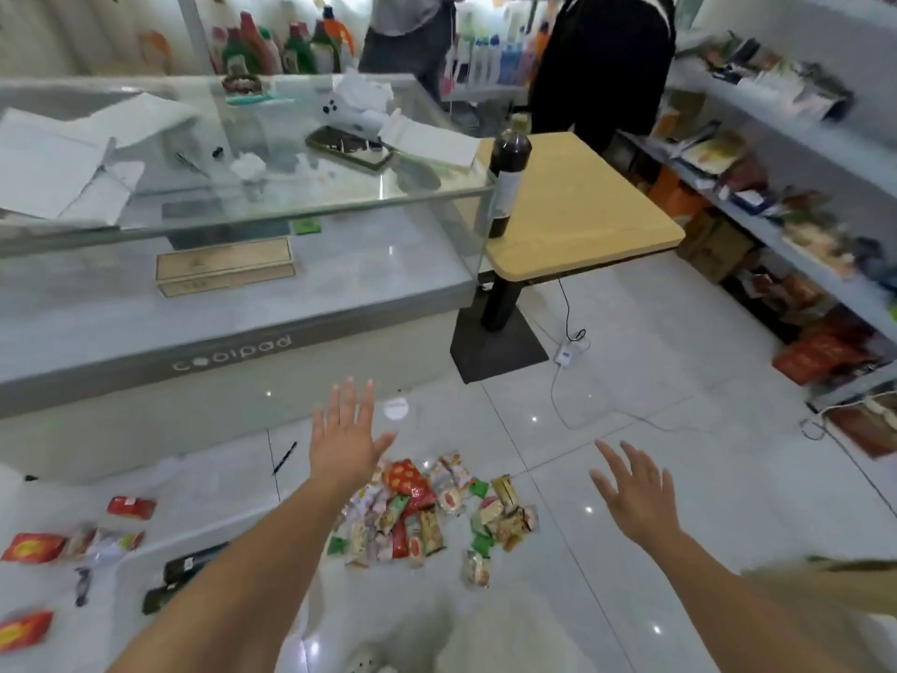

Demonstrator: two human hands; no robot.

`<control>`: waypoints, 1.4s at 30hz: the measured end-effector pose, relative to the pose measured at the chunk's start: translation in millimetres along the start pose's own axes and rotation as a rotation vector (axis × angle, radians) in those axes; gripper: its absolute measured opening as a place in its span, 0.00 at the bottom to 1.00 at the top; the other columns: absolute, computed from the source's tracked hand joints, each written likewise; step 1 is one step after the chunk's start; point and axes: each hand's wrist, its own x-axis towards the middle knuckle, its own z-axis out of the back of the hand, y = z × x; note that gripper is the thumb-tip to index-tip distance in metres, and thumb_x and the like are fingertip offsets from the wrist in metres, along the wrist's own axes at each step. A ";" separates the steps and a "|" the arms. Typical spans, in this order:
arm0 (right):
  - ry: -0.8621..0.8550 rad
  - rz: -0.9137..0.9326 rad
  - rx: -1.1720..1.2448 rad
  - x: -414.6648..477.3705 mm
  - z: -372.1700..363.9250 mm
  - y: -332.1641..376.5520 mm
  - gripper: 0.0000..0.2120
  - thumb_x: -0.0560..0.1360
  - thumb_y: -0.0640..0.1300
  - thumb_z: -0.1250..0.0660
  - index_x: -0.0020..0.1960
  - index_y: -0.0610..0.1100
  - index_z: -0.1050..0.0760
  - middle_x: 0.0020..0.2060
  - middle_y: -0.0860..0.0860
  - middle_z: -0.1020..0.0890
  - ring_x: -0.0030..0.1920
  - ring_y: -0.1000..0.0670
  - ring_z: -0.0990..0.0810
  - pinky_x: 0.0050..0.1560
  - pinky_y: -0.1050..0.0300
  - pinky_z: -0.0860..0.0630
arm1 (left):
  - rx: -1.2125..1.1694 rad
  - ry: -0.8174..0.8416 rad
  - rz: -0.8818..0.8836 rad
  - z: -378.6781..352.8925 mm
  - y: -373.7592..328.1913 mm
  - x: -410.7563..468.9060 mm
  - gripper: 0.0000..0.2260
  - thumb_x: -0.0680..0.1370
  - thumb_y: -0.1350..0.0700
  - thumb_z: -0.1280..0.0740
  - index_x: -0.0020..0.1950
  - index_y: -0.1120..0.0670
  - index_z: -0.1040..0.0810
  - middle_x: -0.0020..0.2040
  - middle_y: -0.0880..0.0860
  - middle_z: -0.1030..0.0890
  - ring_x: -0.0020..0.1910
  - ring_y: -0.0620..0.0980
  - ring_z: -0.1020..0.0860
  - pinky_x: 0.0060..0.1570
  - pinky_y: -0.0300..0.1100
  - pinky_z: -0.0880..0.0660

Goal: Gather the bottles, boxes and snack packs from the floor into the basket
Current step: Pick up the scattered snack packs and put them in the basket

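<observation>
A heap of several small snack packs lies on the white tiled floor in front of me. My left hand hovers just above its far-left edge, fingers spread, holding nothing. My right hand is open too, off to the right of the heap over bare tiles. At the lower left lie red snack packs, a further red pack and two dark bottles, partly hidden by my left forearm. A dark bottle stands upright on the yellow table. No basket is in view.
A glass display counter fills the left side with papers on top. The table's black base stands on the floor beyond the heap. A white cable and adapter trail across the tiles. Stocked shelves line the right. Two people stand at the back.
</observation>
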 end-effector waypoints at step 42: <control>-0.007 1.705 -0.688 560.6 -592.6 -119.1 0.43 0.49 0.38 0.24 0.64 0.51 0.27 0.61 0.50 0.21 0.64 0.46 0.27 0.69 0.44 0.49 | 0.164 -0.066 -0.146 -784.4 -208.5 210.6 0.23 0.68 0.40 0.32 0.60 0.48 0.26 0.59 0.52 0.23 0.58 0.51 0.26 0.63 0.47 0.28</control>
